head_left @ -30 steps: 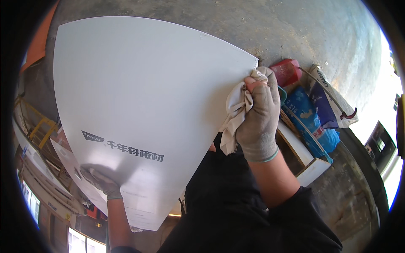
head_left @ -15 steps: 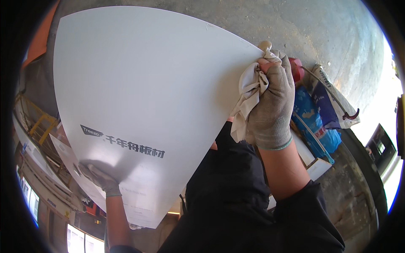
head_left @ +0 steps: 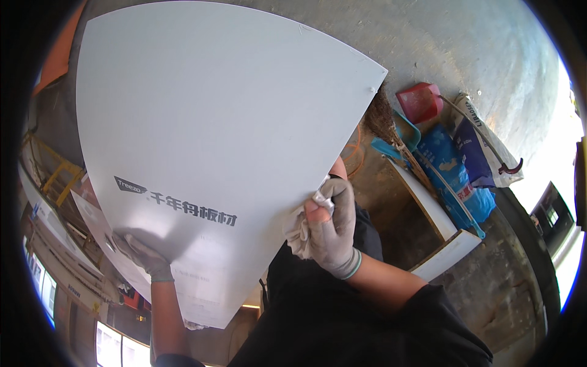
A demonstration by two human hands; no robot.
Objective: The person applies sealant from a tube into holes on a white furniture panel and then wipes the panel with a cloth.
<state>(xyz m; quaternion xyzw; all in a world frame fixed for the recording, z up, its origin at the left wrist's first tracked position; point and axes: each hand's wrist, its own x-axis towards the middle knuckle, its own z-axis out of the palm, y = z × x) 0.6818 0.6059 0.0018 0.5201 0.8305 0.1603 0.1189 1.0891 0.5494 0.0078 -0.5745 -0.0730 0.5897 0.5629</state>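
Observation:
A large white board with dark printing on its face fills the left and middle of the view. My right hand, in a grey-beige work glove, is closed around a crumpled off-white cloth. It is at the board's right edge, with the cloth pressed against that edge. My left hand, gloved too, lies flat on the lower left part of the board with its fingers stretched out. The thumb of the right glove looks bare at the tip.
At the right, a red dustpan, a broom and a blue dustpan are on the concrete floor. Beside them lie a blue bag and white board pieces. Yellow metal framing stands at the left.
My right hand has slid with the cloth down along the board's right edge, toward my body, uncovering the far right corner, broom and dustpans. The left hand has stayed almost in place.

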